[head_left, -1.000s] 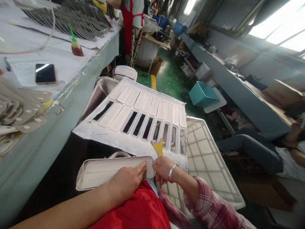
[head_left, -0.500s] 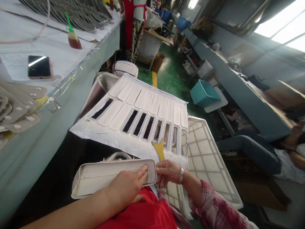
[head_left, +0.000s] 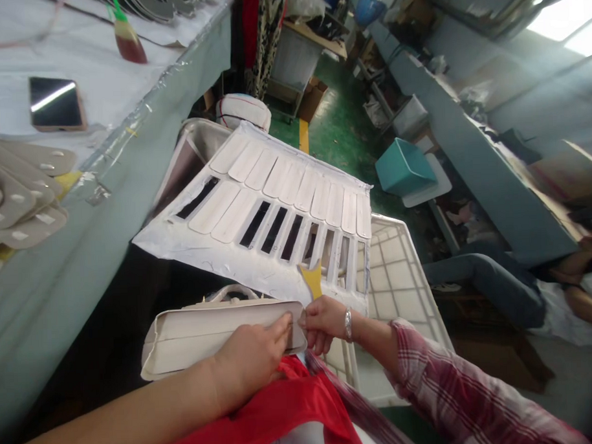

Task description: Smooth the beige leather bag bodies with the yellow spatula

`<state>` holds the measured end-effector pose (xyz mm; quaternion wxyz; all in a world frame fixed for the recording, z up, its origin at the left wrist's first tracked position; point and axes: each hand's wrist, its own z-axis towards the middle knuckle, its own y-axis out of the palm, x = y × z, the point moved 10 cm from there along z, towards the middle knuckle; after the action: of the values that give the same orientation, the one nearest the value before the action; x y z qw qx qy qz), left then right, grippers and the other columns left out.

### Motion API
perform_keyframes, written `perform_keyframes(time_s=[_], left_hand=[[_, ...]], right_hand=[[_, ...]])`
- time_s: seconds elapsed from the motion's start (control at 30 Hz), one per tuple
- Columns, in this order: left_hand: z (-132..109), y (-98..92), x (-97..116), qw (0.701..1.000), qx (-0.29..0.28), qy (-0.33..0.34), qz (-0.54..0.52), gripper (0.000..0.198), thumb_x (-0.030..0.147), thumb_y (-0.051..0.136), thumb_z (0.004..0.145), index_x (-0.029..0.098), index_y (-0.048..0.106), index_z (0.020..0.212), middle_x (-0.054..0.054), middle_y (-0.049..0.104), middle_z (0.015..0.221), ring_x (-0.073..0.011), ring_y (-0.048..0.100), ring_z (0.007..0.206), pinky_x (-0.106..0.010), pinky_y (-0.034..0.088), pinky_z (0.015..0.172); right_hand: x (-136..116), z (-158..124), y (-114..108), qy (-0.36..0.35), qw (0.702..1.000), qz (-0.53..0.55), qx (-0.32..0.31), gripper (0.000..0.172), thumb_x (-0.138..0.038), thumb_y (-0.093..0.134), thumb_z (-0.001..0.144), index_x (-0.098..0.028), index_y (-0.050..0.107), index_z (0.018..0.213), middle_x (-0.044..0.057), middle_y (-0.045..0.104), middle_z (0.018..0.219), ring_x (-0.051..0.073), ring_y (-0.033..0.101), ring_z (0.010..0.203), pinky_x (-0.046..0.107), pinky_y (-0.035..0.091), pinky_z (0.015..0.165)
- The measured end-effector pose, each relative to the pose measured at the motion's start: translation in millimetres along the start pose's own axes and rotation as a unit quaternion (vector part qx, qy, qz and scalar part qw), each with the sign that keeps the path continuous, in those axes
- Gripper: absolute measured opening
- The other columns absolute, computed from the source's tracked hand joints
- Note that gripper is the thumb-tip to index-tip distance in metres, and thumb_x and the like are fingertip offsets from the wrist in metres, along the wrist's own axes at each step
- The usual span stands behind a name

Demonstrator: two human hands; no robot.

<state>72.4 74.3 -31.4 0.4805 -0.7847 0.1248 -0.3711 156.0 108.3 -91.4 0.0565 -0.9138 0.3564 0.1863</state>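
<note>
Now, from the head camera, the left hand point(head_left: 254, 353) lies across a cream bag-like piece point(head_left: 193, 332), fingers outstretched along its face rather than curled round it. At the piece's right end, the right hand point(head_left: 323, 321) has its fingers closed round a yellow notched tool point(head_left: 312, 281), the forked end poking up past the knuckles, the fingertips right up against the cream edge. The piece sits just above a red apron point(head_left: 283, 417), a looped handle point(head_left: 233, 289) showing along its far side.

Just beyond, it's a white slotted board point(head_left: 214, 260), tilted in view: pale strips point(head_left: 275, 177) fill the far row, two more lie in the near one, other slots gaping dark. A white crate point(head_left: 395, 270) stands at its right. Over on the left bench point(head_left: 114, 183), a phone point(head_left: 56, 104) lies near a green-nozzled bottle point(head_left: 130, 46), with beige cut pieces point(head_left: 28, 199) stacked closer in.
</note>
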Motion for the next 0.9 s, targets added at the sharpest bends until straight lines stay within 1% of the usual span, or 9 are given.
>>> perform_keyframes(time_s=[0.1, 0.17, 0.23, 0.3, 0.37, 0.47, 0.57, 0.7, 0.9], left_hand=[[-20, -23.1, -4, 0.993, 0.044, 0.004, -0.112, 0.070, 0.048, 0.062, 0.073, 0.018, 0.041, 0.132, -0.015, 0.032, 0.142, -0.0309, 0.055, 0.106, -0.038, 0.048, 0.082], [-53, -47.1, -25, 0.959, 0.126, -0.026, -0.252, 0.065, 0.048, 0.060, 0.074, 0.024, 0.040, 0.131, -0.012, 0.040, 0.137, -0.0241, 0.059, 0.098, -0.032, 0.049, 0.077], [-105, -63.5, -72, 0.875, 0.263, -0.137, -0.383, 0.044, 0.047, 0.051, 0.081, 0.023, 0.051, 0.118, -0.008, 0.060, 0.112, -0.0140, 0.060, 0.074, -0.024, 0.048, 0.062], [-169, -55.1, -121, 0.756, 0.385, -0.272, -0.454, 0.031, 0.046, 0.044, 0.085, 0.018, 0.056, 0.087, 0.000, 0.058, 0.068, -0.0079, 0.050, 0.052, -0.017, 0.040, 0.048], [-200, -23.1, -146, 0.695, 0.367, -0.332, -0.521, 0.033, 0.047, 0.051, 0.081, 0.017, 0.046, 0.069, 0.006, 0.045, 0.054, -0.0054, 0.039, 0.044, -0.015, 0.030, 0.039], [-196, 23.2, -154, 0.679, 0.250, -0.324, -0.609, 0.037, 0.049, 0.057, 0.076, 0.018, 0.039, 0.069, 0.007, 0.043, 0.051, -0.0052, 0.038, 0.041, -0.014, 0.027, 0.036], [-185, 40.5, -152, 0.671, 0.194, -0.315, -0.643, 0.040, 0.051, 0.059, 0.073, 0.020, 0.035, 0.070, 0.007, 0.045, 0.052, -0.0057, 0.041, 0.041, -0.014, 0.032, 0.035], [-178, 34.5, -147, 0.702, 0.140, -0.331, -0.615, 0.039, 0.053, 0.057, 0.074, 0.019, 0.038, 0.077, 0.006, 0.048, 0.057, -0.0085, 0.047, 0.047, -0.018, 0.041, 0.040], [-169, 8.1, -164, 0.803, 0.131, -0.308, -0.494, 0.042, 0.059, 0.050, 0.075, 0.017, 0.044, 0.074, 0.006, 0.044, 0.057, -0.0095, 0.043, 0.049, -0.020, 0.036, 0.045]], right_hand=[[-2, -5, 2, -0.023, 0.999, -0.024, 0.032, 0.027, -0.031, 0.057, 0.079, -0.013, 0.049, 0.060, 0.000, 0.060, 0.047, 0.009, 0.054, 0.034, 0.016, 0.043, 0.034], [-2, -6, 0, -0.056, 0.997, -0.035, 0.050, 0.028, -0.036, 0.057, 0.078, -0.014, 0.050, 0.061, 0.000, 0.060, 0.047, 0.009, 0.053, 0.033, 0.016, 0.041, 0.032], [0, -4, -3, -0.086, 0.993, -0.042, 0.069, 0.032, -0.041, 0.058, 0.076, -0.015, 0.050, 0.060, -0.001, 0.058, 0.045, 0.008, 0.051, 0.032, 0.015, 0.038, 0.030], [3, 0, -5, -0.110, 0.991, -0.035, 0.069, 0.035, -0.046, 0.061, 0.071, -0.015, 0.048, 0.059, -0.002, 0.056, 0.044, 0.006, 0.047, 0.030, 0.014, 0.034, 0.027], [5, 3, -4, -0.123, 0.991, -0.012, 0.052, 0.038, -0.048, 0.065, 0.067, -0.016, 0.047, 0.059, -0.004, 0.054, 0.042, 0.005, 0.044, 0.028, 0.013, 0.031, 0.026], [7, 3, -2, -0.122, 0.992, 0.007, 0.028, 0.039, -0.049, 0.066, 0.066, -0.016, 0.047, 0.060, -0.004, 0.053, 0.042, 0.004, 0.044, 0.029, 0.012, 0.030, 0.026], [8, 0, -2, -0.103, 0.994, -0.004, 0.023, 0.038, -0.048, 0.065, 0.067, -0.015, 0.048, 0.061, -0.004, 0.054, 0.044, 0.004, 0.045, 0.031, 0.011, 0.030, 0.027], [3, -1, -6, -0.083, 0.996, -0.024, 0.039, 0.039, -0.050, 0.065, 0.067, -0.016, 0.049, 0.060, -0.002, 0.057, 0.046, 0.006, 0.049, 0.033, 0.014, 0.036, 0.028], [-14, 5, -11, -0.134, 0.990, 0.008, 0.050, 0.039, -0.048, 0.067, 0.064, -0.016, 0.047, 0.057, -0.002, 0.057, 0.043, 0.006, 0.045, 0.028, 0.014, 0.032, 0.025]])
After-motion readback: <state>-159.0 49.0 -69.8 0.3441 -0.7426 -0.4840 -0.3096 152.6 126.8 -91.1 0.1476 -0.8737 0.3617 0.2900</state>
